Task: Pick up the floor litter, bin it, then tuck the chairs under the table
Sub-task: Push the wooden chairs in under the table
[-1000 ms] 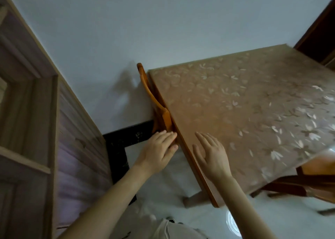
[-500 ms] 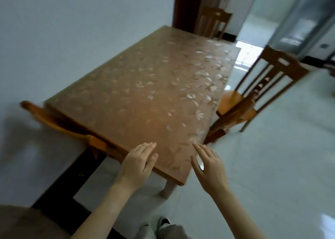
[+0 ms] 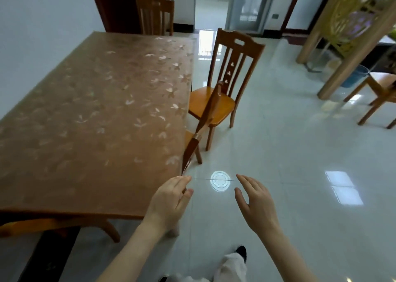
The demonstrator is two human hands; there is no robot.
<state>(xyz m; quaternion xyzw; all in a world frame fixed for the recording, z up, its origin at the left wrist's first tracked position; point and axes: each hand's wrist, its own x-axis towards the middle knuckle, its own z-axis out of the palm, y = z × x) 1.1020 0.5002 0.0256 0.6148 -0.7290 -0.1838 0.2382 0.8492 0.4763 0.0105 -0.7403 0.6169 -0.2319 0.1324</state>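
Head view. Near chair (image 3: 200,129) stands at the long right edge of the counter (image 3: 96,110), centre of frame, its back seen edge-on and tilted, its seat mostly hidden under the top. Second chair (image 3: 232,67) is just behind it, upper centre, pulled out, with the seat clear of the counter edge. End chair (image 3: 47,225), lower left, is tucked under the short end.

Left hand (image 3: 169,200), lower centre, is over the counter's near right corner. Its fingers (image 3: 182,180) are loosely spread, slightly curved and holding nothing. The tips lie just below the near chair's back; contact cannot be told. Right hand (image 3: 255,204) is over the floor (image 3: 300,153), fingers spread and empty, well apart from both chairs.

Blue bucket (image 3: 354,78) is at right behind a wooden post (image 3: 353,52); contents hidden.

Against half a second ago: the view has swung right, the hands have shifted from the short edge to the right corner and floor, and the bucket has come into frame.
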